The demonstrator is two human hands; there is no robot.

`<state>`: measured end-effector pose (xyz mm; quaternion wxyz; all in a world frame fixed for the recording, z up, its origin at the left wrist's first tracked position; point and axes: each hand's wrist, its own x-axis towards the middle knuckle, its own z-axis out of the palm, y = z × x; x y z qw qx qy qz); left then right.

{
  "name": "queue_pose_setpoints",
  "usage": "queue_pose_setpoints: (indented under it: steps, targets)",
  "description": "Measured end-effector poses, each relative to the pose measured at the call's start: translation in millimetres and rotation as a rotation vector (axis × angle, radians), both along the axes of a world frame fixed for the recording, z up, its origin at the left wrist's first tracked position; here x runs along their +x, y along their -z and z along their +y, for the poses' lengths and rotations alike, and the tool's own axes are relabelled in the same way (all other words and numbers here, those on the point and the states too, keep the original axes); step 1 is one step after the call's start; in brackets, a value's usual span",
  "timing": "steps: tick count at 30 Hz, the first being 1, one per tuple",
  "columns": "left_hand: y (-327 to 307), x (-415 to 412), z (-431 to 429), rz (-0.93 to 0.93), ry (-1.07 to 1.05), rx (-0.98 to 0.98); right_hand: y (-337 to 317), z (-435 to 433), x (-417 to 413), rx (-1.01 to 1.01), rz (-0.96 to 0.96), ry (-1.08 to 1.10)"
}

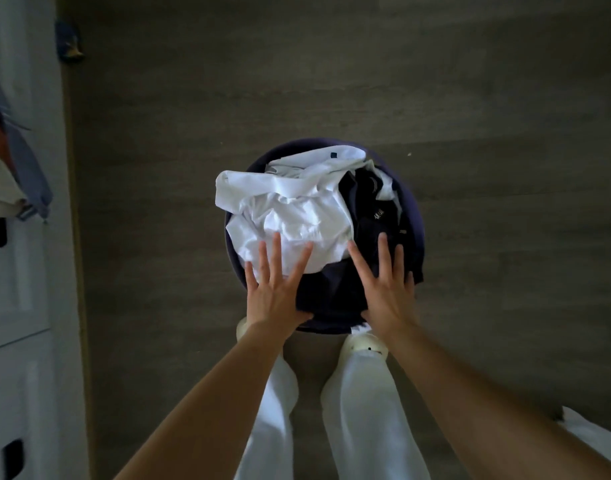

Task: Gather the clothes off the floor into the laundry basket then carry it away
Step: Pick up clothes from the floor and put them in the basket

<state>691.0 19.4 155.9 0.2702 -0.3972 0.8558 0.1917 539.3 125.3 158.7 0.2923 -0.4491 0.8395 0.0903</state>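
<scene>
A person stands over a round dark laundry basket [414, 216] on the wood floor [470, 98], just ahead of their feet; it is heaped with a white garment [290, 209] and dark clothes [369, 216]. The left hand [276, 289] lies flat, fingers straight and spread, across the white cloth's near edge; the right hand [387, 289] presses the dark pile likewise, neither gripping anything. The load appears to be getting packed down (white fabric spills over the left rim); pressing evenly with both palms and tucking that overhang inside should keep it from sliding out once the basket is lifted by opposite sides. A pale scrap [595, 434] at lower right may be another garment; that cannot be told.
</scene>
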Motion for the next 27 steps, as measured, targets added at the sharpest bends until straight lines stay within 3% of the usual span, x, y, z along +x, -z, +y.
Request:
queue_pose_setpoints:
  steps: [4, 6, 10, 13, 23, 27]
  targets:
    - [21.9, -23.6, -44.9, 0.141, 0.026, -0.297, 12.5, -52.2, -28.9, -0.092, 0.000, -0.057]
    - [27.4, -38.2, -70.0, 0.122, 0.031, -0.333, 16.8, -84.3, -42.2, -0.058, -0.036, -0.066]
    - [45.2, -45.4, -79.7, -0.022, -0.009, -0.085, 32.9, -103.5, -41.5, 0.071, -0.181, -0.074]
    - [70.1, -36.4, -62.0, -0.074, -0.116, 0.070, 51.4, -95.4, -33.8, 0.142, -0.185, -0.123]
    - [122.6, -49.5, -86.7, -0.158, -0.164, 0.258, 104.8, -114.9, -41.3, 0.225, -0.203, -0.093]
    - [144.7, -54.1, -91.2, -0.181, -0.162, 0.223, 125.4, -119.9, -34.5, 0.219, -0.142, -0.064]
